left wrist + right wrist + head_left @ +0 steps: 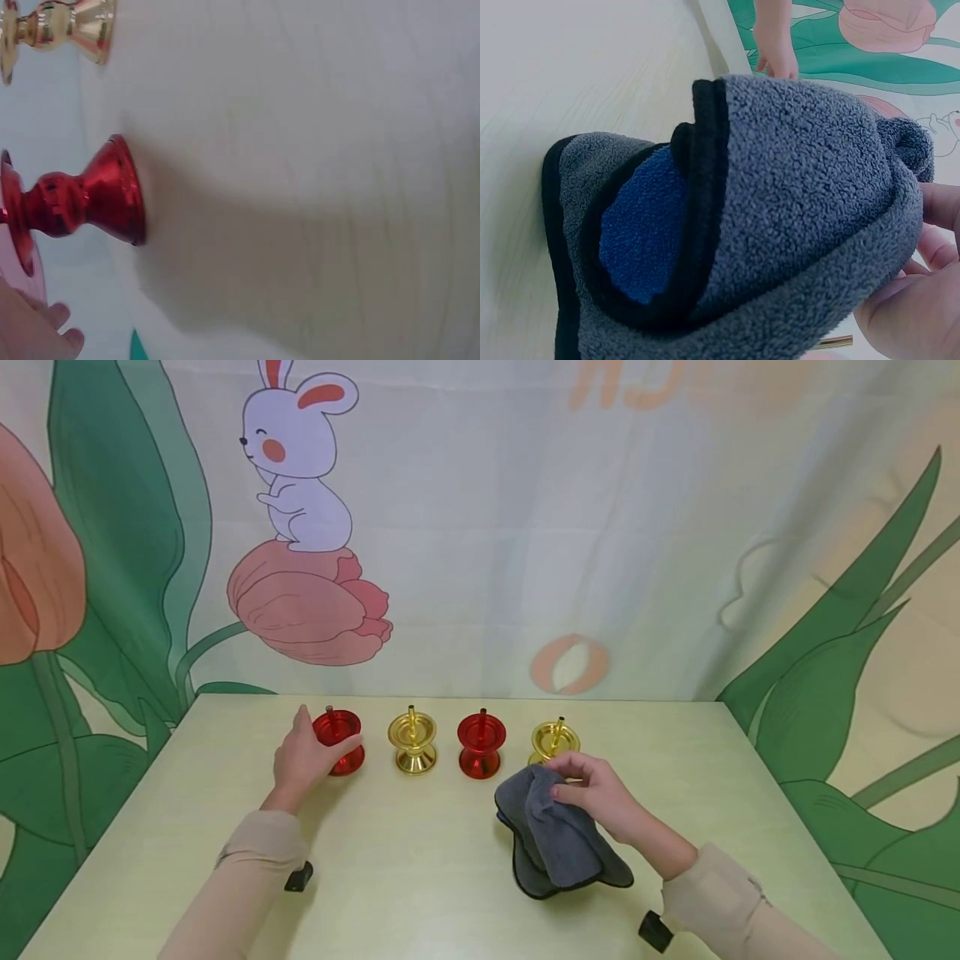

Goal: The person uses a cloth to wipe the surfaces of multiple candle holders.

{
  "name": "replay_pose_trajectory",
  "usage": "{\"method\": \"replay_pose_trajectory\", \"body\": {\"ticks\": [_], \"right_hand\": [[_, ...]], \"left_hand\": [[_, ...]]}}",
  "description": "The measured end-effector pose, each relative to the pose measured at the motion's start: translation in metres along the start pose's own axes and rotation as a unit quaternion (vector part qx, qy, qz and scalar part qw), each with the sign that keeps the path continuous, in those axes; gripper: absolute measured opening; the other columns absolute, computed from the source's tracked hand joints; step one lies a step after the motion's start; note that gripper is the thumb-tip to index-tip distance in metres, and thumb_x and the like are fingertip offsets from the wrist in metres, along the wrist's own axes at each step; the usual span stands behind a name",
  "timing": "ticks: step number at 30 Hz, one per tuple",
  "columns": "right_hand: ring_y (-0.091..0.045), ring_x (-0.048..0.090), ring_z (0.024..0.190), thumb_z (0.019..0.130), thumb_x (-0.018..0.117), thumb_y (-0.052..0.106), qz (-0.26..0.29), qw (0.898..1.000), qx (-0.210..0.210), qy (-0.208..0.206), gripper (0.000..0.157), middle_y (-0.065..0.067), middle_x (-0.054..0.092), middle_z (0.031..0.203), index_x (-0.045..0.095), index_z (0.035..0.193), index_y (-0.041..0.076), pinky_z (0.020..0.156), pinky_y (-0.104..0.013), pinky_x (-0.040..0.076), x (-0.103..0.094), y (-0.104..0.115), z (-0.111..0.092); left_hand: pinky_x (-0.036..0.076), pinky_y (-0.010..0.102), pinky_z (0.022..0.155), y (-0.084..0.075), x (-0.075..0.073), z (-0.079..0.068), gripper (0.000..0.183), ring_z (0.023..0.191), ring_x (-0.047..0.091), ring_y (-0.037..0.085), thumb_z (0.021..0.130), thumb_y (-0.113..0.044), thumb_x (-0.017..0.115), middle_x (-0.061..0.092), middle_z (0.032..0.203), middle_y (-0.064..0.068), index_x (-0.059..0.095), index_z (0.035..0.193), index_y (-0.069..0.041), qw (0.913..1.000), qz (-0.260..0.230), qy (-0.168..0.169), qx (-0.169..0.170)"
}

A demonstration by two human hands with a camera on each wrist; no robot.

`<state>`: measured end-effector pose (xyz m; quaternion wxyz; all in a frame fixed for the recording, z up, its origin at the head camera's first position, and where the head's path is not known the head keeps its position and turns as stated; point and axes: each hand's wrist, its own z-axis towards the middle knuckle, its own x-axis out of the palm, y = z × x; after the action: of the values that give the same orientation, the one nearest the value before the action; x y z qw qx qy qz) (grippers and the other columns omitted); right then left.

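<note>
A shiny red candle holder [341, 725], with a wide dish, a centre post and a flared foot, stands at the left end of a row. My left hand [306, 762] is around it, thumb reaching across its front and fingers straight at its left side. In the left wrist view, fingertips [64, 330] show close to the dish of the red holder [90, 196]. My right hand [596, 793] pinches a bunched grey cloth [558, 835] with black edging, which hangs in front of the right-hand gold candle holder [557, 738]. A blue underside shows in the right wrist view.
Between the end holders stand another gold candle holder [412, 743] and another red one [482, 743]. All are in a row near the back of the pale table [390, 860]. Behind the table hangs a printed curtain [465, 527] with a rabbit and tulips.
</note>
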<state>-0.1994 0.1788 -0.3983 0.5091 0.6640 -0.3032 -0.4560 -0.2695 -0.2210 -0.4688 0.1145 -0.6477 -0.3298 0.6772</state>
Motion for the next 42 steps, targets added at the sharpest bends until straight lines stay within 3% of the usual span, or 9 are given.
{"method": "replay_pose_trajectory", "body": {"ticks": [2,5,8,12,19,27,36,42], "right_hand": [[-0.014,0.055,0.091,0.081,0.054,-0.002,0.001,1.0,0.001,-0.001,0.029,-0.012,0.057,0.106,0.051,0.11,-0.007,0.076,-0.024,0.049,0.0,0.0,0.0],[-0.014,0.056,0.091,0.081,0.054,-0.002,0.002,1.0,0.004,-0.002,0.029,-0.011,0.057,0.105,0.051,0.11,-0.007,0.076,-0.024,0.049,0.0,0.0,0.001],[-0.013,0.056,0.09,0.081,0.054,-0.003,0.001,1.0,0.002,-0.003,0.029,-0.011,0.057,0.104,0.051,0.109,-0.008,0.076,-0.023,0.049,0.0,0.0,0.001],[-0.011,0.055,0.089,0.081,0.055,-0.002,-0.001,1.0,-0.003,-0.002,0.029,-0.014,0.057,0.105,0.051,0.109,-0.009,0.075,-0.022,0.049,0.001,0.0,0.001],[-0.012,0.057,0.088,0.082,0.054,-0.001,0.005,1.0,-0.004,-0.001,0.03,-0.016,0.056,0.108,0.05,0.11,-0.008,0.076,-0.024,0.049,0.0,0.0,-0.001],[-0.011,0.058,0.086,0.081,0.054,-0.001,0.012,1.0,-0.005,-0.004,0.03,-0.01,0.058,0.105,0.05,0.11,-0.008,0.075,-0.023,0.049,-0.002,-0.001,-0.002],[-0.014,0.058,0.088,0.082,0.054,-0.001,0.018,1.0,0.0,-0.006,0.029,-0.014,0.057,0.107,0.05,0.11,-0.008,0.076,-0.024,0.049,-0.001,-0.002,-0.002],[-0.014,0.057,0.088,0.081,0.054,-0.002,0.024,1.0,0.005,-0.013,0.029,-0.012,0.057,0.106,0.051,0.109,-0.007,0.075,-0.024,0.049,0.0,-0.005,-0.002]], "left_hand": [[0.026,0.059,0.098,-0.007,-0.003,-0.001,0.112,0.127,0.021,0.042,0.07,-0.065,0.056,0.012,0.145,0.023,-0.006,0.142,-0.005,0.9991,-0.016,-0.024,0.029],[0.011,0.06,0.103,-0.023,-0.008,-0.005,0.111,0.133,0.01,0.038,0.07,-0.064,0.057,0.0,0.148,0.017,-0.004,0.142,-0.006,0.9921,-0.039,-0.07,0.097],[0.008,0.058,0.105,-0.042,-0.009,-0.012,0.108,0.135,0.006,0.034,0.07,-0.061,0.06,-0.004,0.149,0.011,-0.002,0.143,-0.009,0.9789,-0.059,-0.098,0.17],[0.012,0.057,0.105,-0.061,-0.004,-0.02,0.108,0.136,0.005,0.032,0.07,-0.054,0.065,-0.009,0.149,0.004,-0.004,0.143,-0.013,0.9688,-0.079,-0.075,0.223],[0.025,0.056,0.1,-0.075,0.019,-0.023,0.11,0.135,0.01,0.036,0.068,-0.055,0.066,-0.016,0.148,0.001,-0.004,0.143,-0.015,0.976,-0.08,0.035,0.2],[0.022,0.053,0.104,-0.065,0.049,-0.016,0.119,0.134,0.011,0.038,0.061,-0.069,0.061,-0.005,0.149,0.015,0.004,0.142,-0.004,0.9816,-0.075,0.092,0.15],[0.026,0.049,0.104,-0.059,0.059,-0.014,0.095,0.13,0.026,0.036,0.071,-0.047,0.068,0.025,0.143,0.019,0.02,0.139,-0.001,0.984,-0.073,0.088,0.137],[0.029,0.048,0.103,-0.06,0.064,-0.016,0.091,0.128,0.031,0.034,0.07,-0.041,0.07,0.032,0.14,0.017,0.023,0.139,-0.004,0.9831,-0.119,0.079,0.115]]}}
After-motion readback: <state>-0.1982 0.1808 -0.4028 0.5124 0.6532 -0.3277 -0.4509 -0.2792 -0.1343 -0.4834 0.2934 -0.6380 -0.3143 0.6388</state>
